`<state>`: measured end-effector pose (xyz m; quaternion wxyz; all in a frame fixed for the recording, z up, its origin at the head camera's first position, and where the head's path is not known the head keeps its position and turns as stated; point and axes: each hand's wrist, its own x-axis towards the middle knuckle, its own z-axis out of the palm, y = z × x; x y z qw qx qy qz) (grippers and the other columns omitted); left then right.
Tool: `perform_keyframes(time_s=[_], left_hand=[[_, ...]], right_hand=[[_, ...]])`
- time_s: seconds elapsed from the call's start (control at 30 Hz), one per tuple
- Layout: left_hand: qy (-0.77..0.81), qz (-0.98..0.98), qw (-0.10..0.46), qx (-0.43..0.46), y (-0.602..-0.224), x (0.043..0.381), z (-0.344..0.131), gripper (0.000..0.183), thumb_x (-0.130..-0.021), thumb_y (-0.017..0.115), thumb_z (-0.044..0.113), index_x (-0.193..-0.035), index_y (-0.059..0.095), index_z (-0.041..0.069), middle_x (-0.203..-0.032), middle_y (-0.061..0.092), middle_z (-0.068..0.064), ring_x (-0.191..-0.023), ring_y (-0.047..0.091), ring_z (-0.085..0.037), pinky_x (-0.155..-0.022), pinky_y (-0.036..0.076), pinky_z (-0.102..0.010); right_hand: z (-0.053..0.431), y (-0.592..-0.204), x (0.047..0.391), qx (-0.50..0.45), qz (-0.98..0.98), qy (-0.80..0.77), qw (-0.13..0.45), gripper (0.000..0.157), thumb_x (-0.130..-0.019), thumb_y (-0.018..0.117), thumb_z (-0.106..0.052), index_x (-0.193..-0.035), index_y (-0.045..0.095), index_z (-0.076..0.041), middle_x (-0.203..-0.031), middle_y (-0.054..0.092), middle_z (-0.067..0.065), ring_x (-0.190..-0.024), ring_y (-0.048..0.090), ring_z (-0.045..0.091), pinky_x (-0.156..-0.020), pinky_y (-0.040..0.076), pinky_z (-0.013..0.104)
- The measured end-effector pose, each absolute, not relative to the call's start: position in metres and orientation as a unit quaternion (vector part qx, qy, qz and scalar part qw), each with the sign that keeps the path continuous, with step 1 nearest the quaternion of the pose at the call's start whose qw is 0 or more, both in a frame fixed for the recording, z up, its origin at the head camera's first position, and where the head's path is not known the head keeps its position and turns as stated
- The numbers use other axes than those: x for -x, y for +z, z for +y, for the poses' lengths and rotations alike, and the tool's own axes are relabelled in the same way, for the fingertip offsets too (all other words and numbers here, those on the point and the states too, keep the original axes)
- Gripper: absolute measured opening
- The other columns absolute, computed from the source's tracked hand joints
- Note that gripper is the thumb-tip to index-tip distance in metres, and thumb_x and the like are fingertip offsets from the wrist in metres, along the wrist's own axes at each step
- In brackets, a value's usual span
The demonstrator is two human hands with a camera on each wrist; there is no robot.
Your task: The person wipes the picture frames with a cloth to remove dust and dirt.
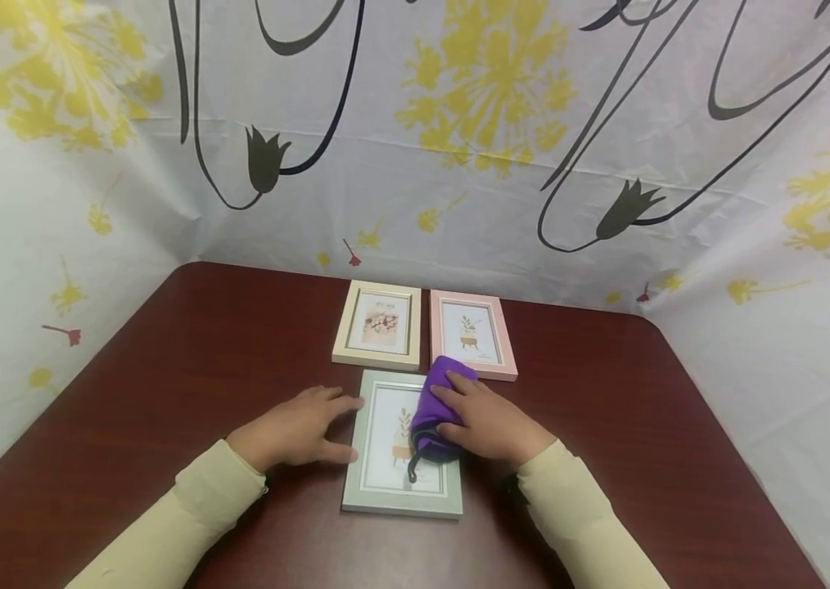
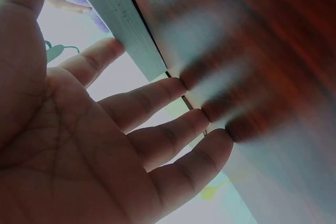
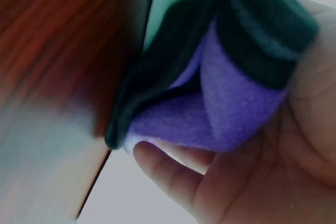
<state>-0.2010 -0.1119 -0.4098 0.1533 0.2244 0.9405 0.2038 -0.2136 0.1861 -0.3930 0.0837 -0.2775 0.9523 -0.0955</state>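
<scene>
A pale green photo frame [image 1: 352,491] lies on the table, a plant print under its pane. My right hand [image 1: 492,421] grips a folded purple cloth [image 1: 431,401] with dark edging and a small loop, over the frame's right side. From the right wrist view, the purple cloth [image 3: 241,114] bunches against the palm, its dark-edged folds facing the camera. My left hand [image 1: 297,429] rests by the frame's left edge, thumb and index fingertips right at the border. In the left wrist view the left hand's fingers [image 2: 173,140] are spread and nearly straight.
Behind the green frame lie a cream photo frame [image 1: 340,348] with a blossom print and a pink photo frame [image 1: 507,356] with a plant print. The dark red-brown table [image 1: 238,327] meets a white flower-patterned curtain [image 1: 385,188] at its back and sides.
</scene>
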Motion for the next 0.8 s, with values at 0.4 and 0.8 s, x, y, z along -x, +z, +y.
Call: perform_keyframes(time_s=[0.4, 0.8], left_hand=[[0.2, 0.94, 0.152, -0.229, -0.406, 0.201, -0.114, 0.075, -0.083, 0.077, 0.049, -0.146, 0.051, 0.017, -0.15, 0.041, -0.023, -0.14, 0.033, -0.044, -0.11, 0.033, -0.057], [0.198, 0.939, 0.154, -0.234, -0.407, 0.2, -0.114, 0.075, -0.084, 0.075, 0.052, -0.146, 0.051, 0.019, -0.15, 0.04, -0.023, -0.14, 0.033, -0.044, -0.11, 0.032, -0.058]], right_hand=[[0.182, -0.394, 0.215, 0.31, 0.944, -0.087, 0.069, 0.06, -0.096, 0.061, -0.035, -0.149, 0.047, -0.012, -0.157, 0.032, 0.02, -0.145, 0.025, 0.042, -0.114, 0.029, 0.052], [0.154, -0.392, 0.233, 0.397, 0.912, -0.054, 0.089, 0.06, -0.094, 0.062, -0.036, -0.149, 0.047, -0.016, -0.16, 0.03, 0.012, -0.147, 0.022, 0.036, -0.115, 0.029, 0.048]])
